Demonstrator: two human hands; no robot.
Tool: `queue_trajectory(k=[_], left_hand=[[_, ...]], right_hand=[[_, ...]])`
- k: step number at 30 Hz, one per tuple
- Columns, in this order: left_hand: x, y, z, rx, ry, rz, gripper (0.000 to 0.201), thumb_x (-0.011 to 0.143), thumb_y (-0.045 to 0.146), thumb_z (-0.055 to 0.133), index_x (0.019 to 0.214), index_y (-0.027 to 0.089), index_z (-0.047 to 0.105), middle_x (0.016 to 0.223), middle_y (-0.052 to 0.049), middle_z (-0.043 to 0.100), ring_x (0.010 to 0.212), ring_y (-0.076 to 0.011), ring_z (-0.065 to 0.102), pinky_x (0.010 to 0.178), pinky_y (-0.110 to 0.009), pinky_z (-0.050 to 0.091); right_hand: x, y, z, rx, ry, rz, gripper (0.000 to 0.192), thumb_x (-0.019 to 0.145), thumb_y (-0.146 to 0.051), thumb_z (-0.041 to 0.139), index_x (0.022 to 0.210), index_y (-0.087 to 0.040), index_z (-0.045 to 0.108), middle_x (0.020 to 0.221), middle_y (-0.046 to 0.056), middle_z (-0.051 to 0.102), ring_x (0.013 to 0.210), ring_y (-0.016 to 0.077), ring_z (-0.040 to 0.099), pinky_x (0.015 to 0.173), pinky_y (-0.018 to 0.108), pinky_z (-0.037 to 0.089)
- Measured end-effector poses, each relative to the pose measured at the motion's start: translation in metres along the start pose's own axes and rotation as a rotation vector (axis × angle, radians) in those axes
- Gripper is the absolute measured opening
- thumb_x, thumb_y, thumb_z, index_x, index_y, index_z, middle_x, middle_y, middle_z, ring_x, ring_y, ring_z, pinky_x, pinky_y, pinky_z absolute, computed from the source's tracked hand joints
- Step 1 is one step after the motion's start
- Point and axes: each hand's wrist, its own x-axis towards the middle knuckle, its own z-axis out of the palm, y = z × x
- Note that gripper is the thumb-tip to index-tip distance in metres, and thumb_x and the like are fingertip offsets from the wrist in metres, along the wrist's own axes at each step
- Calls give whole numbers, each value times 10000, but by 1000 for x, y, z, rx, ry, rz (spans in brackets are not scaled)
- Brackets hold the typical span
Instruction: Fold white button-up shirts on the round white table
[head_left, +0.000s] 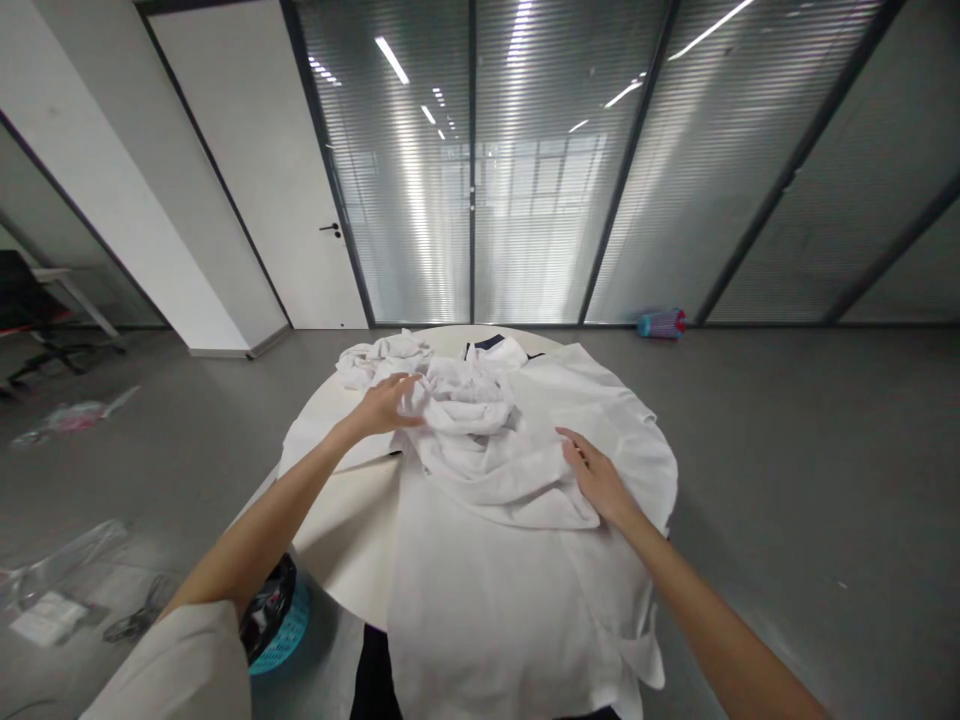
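Observation:
A round white table (352, 530) holds a heap of white garments. One large white garment (480, 590) is spread over the table and hangs off its near edge. A crumpled white garment (472, 410) lies on top, toward the far side. My left hand (386, 403) reaches forward and rests on the left side of that crumpled garment, fingers extended. Flat on the spread cloth to the right lies my right hand (596, 478), palm down with fingers apart. A dark piece (489, 342) peeks out at the table's far edge.
A turquoise basket (281, 630) with dark contents stands on the floor by the table's near left. Clear plastic bags (52, 590) lie on the grey floor at left. A turquoise and red item (661, 322) lies by the glass wall. A white door (300, 200) is behind left.

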Motion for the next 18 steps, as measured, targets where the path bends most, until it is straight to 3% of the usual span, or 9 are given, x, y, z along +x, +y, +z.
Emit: queue_trajectory(k=[3, 6, 9, 12, 14, 15, 16, 18], left_hand=[[-1, -19, 18, 44, -65, -47, 449, 766, 343, 708, 1197, 224, 667, 1146, -119, 708, 1037, -310, 656, 907, -424, 513], [-9, -29, 13, 43, 74, -116, 246, 828, 295, 590, 1029, 211, 704, 942, -100, 728, 897, -272, 667, 841, -396, 523], [-26, -39, -17, 12, 345, -212, 240, 876, 313, 489, 969, 191, 673, 925, -96, 692, 889, -240, 636, 778, -346, 527], [-59, -41, -53, -84, 630, -320, 272, 903, 432, 480, 866, 205, 625, 821, -36, 635, 791, -199, 595, 684, -299, 513], [-88, -34, -70, -175, 730, -316, 303, 874, 505, 555, 768, 224, 590, 741, 6, 593, 737, -176, 564, 682, -287, 504], [-103, -28, -75, -214, 683, -281, 314, 855, 515, 594, 728, 228, 581, 715, 15, 582, 723, -172, 555, 692, -289, 502], [-117, -22, -78, -255, 558, -233, 314, 840, 509, 626, 701, 231, 585, 696, 18, 582, 710, -171, 553, 697, -293, 502], [-143, -10, -78, -340, 140, -143, 270, 826, 488, 661, 715, 242, 649, 699, 5, 619, 688, -174, 571, 684, -295, 505]], right_hand=[[14, -9, 15, -88, -115, -56, 422, 852, -459, 597, 1215, -251, 644, 1083, 73, 718, 1014, 259, 669, 936, 413, 502], [29, -13, 14, -58, -93, -136, 223, 785, -390, 662, 947, -244, 709, 1001, 63, 739, 967, 256, 681, 911, 388, 509], [43, -18, -12, -16, 70, -137, 252, 826, -429, 592, 928, -218, 685, 1048, 96, 728, 1000, 260, 666, 919, 388, 498], [53, -19, -49, 1, 360, -134, 339, 832, -518, 579, 948, -213, 671, 1052, 108, 719, 1012, 273, 651, 923, 408, 487], [56, -13, -69, 8, 518, -144, 328, 817, -524, 613, 925, -223, 684, 1004, 95, 723, 963, 264, 658, 900, 400, 494], [56, -7, -77, 3, 542, -147, 313, 815, -510, 623, 920, -223, 693, 992, 93, 721, 943, 258, 660, 885, 396, 500], [55, 1, -82, -18, 508, -144, 292, 815, -486, 627, 914, -221, 702, 987, 94, 719, 933, 256, 660, 873, 396, 504], [52, 16, -85, -130, 326, -102, 224, 792, -417, 649, 858, -215, 721, 964, 98, 718, 925, 271, 658, 864, 432, 504]])
